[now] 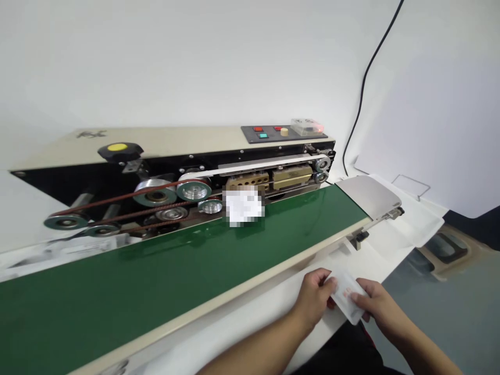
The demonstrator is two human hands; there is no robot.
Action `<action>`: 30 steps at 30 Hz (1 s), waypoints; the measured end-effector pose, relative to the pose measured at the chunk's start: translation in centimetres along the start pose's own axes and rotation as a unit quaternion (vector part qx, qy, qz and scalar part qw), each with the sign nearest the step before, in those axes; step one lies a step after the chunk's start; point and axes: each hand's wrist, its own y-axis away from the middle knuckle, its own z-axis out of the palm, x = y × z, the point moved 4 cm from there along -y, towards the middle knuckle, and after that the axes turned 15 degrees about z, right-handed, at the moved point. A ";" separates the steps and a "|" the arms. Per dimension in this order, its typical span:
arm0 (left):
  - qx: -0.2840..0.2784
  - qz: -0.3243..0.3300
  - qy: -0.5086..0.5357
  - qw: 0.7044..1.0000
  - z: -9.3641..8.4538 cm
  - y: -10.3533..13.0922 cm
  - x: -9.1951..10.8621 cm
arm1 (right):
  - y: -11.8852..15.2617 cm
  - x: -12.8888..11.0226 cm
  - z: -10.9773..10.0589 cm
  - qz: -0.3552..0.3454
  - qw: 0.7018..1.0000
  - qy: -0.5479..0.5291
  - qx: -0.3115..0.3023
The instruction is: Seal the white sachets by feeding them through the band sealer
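A small white translucent pouch (pixel 346 292) with faint orange print is held between my two hands, over the front edge of the table. My left hand (pixel 315 292) pinches its left side, thumb on top. On the right side, my right hand (pixel 373 302) grips it with the thumb pressed on the face and fingers beneath. Beyond my hands stands a band sealing machine (pixel 172 151) with a green conveyor belt (pixel 187 281). A white packet (pixel 244 205), blurred by pixels, is at the sealing section, by the belt's back edge.
Red-brown drive belts and metal pulleys (pixel 194 189) are exposed on the machine's front. A control panel (pixel 273 134) with coloured buttons sits on top. A metal end plate (pixel 369 197) adjoins the belt at right. A black cable (pixel 363 88) hangs behind. A beige stool (pixel 449 250) stands below right.
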 end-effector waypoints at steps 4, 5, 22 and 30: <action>0.019 -0.015 0.064 0.998 -0.2 0.2 0.0 | 2.7 -1.1 -2.9 0.019 0.997 -0.058 0.046; 0.021 -0.016 0.068 0.997 -0.2 0.2 0.0 | 3.3 -1.7 -4.1 0.009 0.994 -0.072 0.077; 0.024 0.001 0.012 1.000 0.0 -0.1 -0.4 | -4.5 -21.7 -6.9 -0.138 0.963 -0.166 0.159; 0.019 0.012 0.005 1.000 -0.1 -0.6 -0.9 | -7.7 -23.5 -5.0 -0.125 0.970 -0.126 0.166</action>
